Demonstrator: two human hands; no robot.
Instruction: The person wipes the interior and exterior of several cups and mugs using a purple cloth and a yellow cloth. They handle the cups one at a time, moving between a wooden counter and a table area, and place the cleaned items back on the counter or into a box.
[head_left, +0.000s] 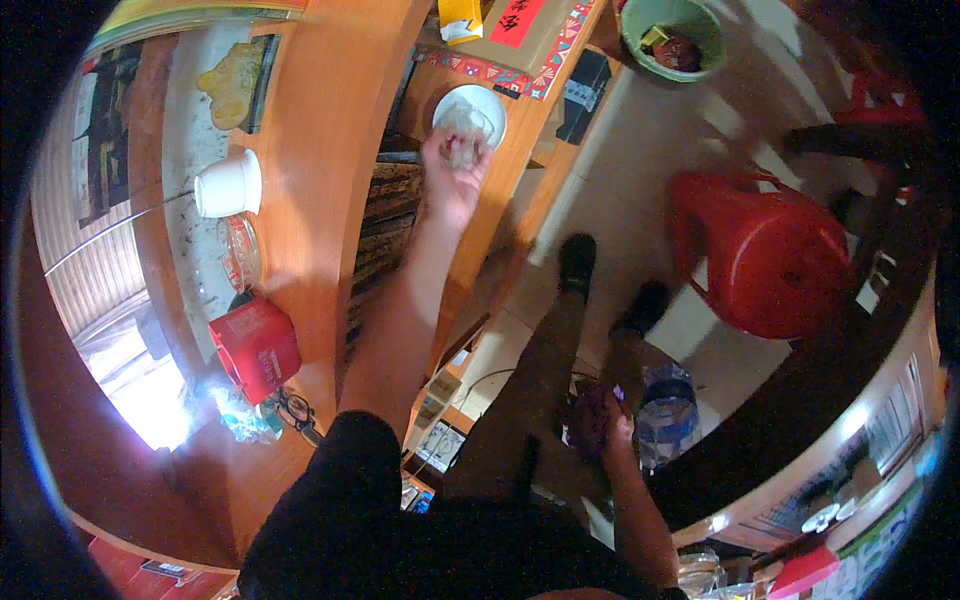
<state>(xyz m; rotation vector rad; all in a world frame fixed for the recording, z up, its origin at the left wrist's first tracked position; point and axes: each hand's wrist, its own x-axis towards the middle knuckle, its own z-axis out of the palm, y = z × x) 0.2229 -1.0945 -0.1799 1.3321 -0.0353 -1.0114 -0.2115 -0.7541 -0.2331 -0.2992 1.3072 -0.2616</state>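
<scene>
My left hand (461, 169) is stretched out over a lower wooden shelf. Its curled fingers hold a pale crumpled wad (459, 124), blurred and partly covered by the fingers, with some red showing. Beneath it a round white dish (491, 109) rests on the shelf. Lower down, by my legs, my right hand (619, 426) grips a dark purplish bundle (587, 416), perhaps cloth; shadow hides its details. A large clear water bottle (666, 420) stands on the floor close to that hand.
On the counter are a white tub (229, 186), a clear plastic lid (238, 253), a red box (259, 349), eyeglasses (294, 409) and a yellow figurine (231, 86). A patterned cardboard box (480, 64) sits beyond the dish. A red plastic stool (784, 255) and a green bin (709, 37) occupy the floor.
</scene>
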